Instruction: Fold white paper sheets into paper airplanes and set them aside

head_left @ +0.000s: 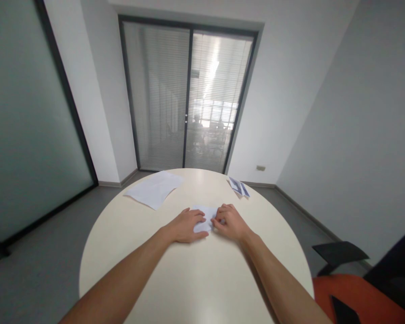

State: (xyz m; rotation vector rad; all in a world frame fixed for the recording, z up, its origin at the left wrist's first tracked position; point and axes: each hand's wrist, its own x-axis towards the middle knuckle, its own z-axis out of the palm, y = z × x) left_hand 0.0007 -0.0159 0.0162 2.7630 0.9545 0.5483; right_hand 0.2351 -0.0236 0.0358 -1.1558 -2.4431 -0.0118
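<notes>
Touching a small white paper sheet, the left hand lies spread; the right hand curls at one edge, its grip unclear.

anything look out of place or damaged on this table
Nothing looks spilled or plainly damaged. Mildly odd: beyond the right hand, the creased printed paper sits by the edge of the table, away from the small white sheet under the left hand.
</notes>
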